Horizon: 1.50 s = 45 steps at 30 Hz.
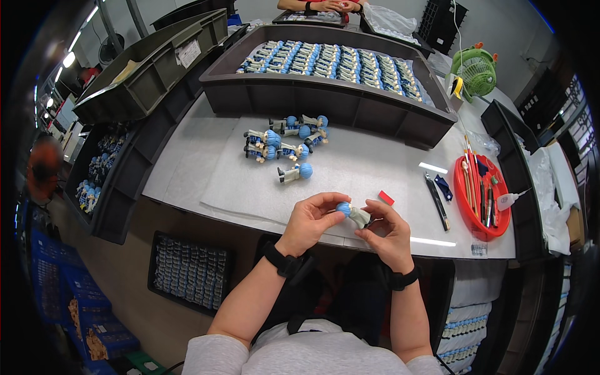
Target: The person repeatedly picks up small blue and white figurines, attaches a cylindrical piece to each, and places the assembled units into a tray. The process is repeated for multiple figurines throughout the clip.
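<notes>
Over the front edge of the white table (181, 169), a small figurine (359, 216) with blue hair and a pale body lies sideways between my hands. My left hand (312, 220) pinches its blue head. My right hand (386, 234) grips the dark-footed end, partly hiding it. Beyond my hands a single figurine (295, 173) of the same kind lies on its side. A small cluster of similar figurines (275, 144) lies behind that one. A small red piece (386, 198) is on the table just past my right hand.
A large grey crate (325, 99) with rows of figurines stands at the back. To the right are a red basket (460, 206) of brushes and pens, a knife (437, 201) and a green fan (473, 72). Dark crates (156, 69) line the left. Another person's hands (334, 6) show at the far side.
</notes>
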Tool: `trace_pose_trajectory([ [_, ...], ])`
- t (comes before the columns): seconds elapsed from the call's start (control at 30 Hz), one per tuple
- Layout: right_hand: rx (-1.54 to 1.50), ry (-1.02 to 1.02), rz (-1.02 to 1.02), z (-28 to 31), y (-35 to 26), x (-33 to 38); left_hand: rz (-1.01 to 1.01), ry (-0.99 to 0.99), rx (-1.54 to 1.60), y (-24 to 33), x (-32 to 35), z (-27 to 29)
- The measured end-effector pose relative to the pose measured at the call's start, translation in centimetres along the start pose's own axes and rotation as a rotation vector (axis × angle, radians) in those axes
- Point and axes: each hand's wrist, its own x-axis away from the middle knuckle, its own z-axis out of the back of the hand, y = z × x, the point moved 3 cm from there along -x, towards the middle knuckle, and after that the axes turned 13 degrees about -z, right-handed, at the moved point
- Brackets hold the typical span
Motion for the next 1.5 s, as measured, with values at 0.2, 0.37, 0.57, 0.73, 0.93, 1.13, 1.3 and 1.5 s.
trace_pose_trajectory([
  [0.2, 0.148, -0.027, 0.090, -0.4, -1.1, 0.2, -0.019, -0.003, 0.004, 0.1, 0.2, 0.2],
  [0.37, 0.061, 0.003, 0.006, -0.3, 0.0, 0.2, 0.000, -0.028, -0.031, 0.3, 0.3, 0.2],
  [0.57, -0.169, 0.096, -0.014, 1.1, 0.0, 0.7, 0.010, 0.025, -0.065, -0.5, -0.3, -0.3],
  [0.73, -0.360, 0.234, 0.135, 6.7, -1.1, 4.9, -0.019, 0.057, -0.091, -0.1, 0.0, 0.4],
  [0.93, -0.267, 0.907, 0.027, 20.2, 3.9, 16.7, 0.023, 0.031, -0.119, -0.5, 0.1, 0.4],
  [1.13, 0.190, 1.221, -0.569, 31.8, 16.5, 31.6, 0.021, 0.030, -0.146, -0.5, 0.0, 0.6],
  [1.3, 0.285, 1.008, -1.096, 32.9, 21.8, 35.3, 0.016, 0.040, -0.173, -0.3, 0.1, 0.8],
  [1.5, 0.129, 0.871, -1.057, 32.5, 22.7, 33.2, 0.001, -0.002, -0.177, -0.5, 0.1, 1.0],
])
